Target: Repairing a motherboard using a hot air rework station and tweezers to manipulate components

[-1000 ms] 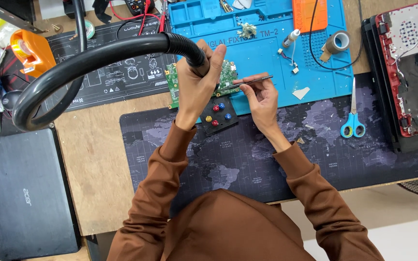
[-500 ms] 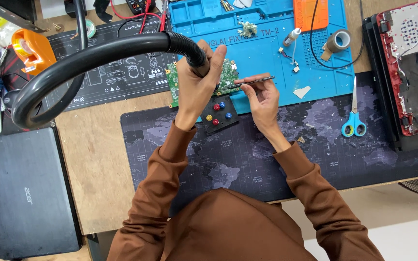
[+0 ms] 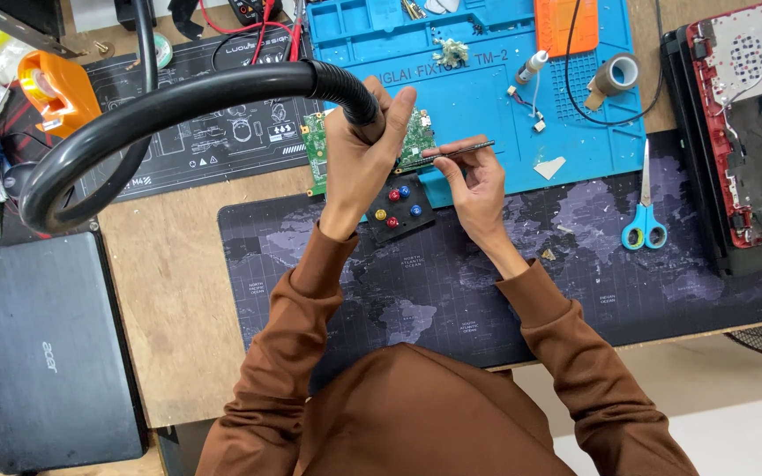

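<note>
Fingers of the left hand [image 3: 362, 157] wrap the end of a black hose [image 3: 178, 97] and hold it down over a green board [image 3: 418, 139], which lies at the near edge of a blue mat [image 3: 487, 97] on the worktop [image 3: 169, 291]. The right hand [image 3: 474, 181] pinches tweezers [image 3: 451, 153] (tips at the board). A small black block [image 3: 399, 207] with coloured buttons sits just below the board. Scissors [image 3: 645, 211] lie well apart to the right, near an opened red laptop [image 3: 743, 132].
</note>
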